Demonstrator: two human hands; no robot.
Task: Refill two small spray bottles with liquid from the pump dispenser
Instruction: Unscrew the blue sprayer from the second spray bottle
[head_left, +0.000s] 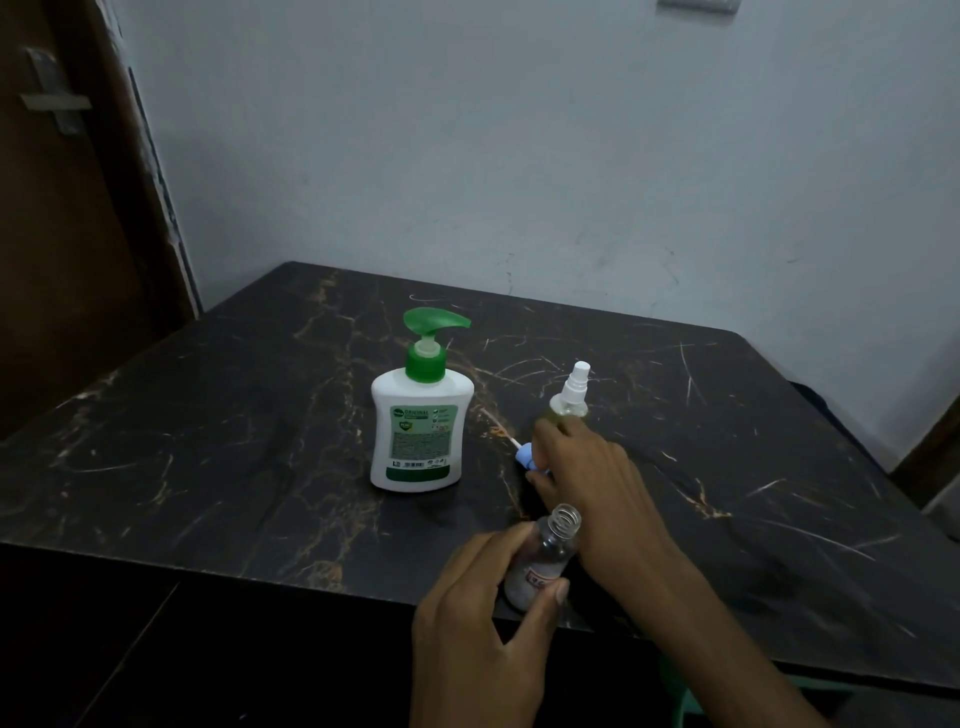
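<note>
The open bottle (543, 564), its threaded neck bare, is gripped in the left hand (480, 618), thumb and fingers curled round its body at the near table edge. The right hand (587, 478) reaches past it, just beyond, with a blue spray cap (525, 458) under its fingers; whether it pinches the cap or only rests on it I cannot tell. The second bottle (571, 400), white sprayer on, stands just beyond the right hand's fingertips. The dispenser (418, 415) stands upright left of that hand, nozzle pointing right.

Judging by this, one bottle is uncapped and filling comes next: the neck must come under the nozzle while the free hand pumps.

The table (208, 441) is dark veined marble, against a pale wall (519, 130), with a brown door (62, 208) far left.
</note>
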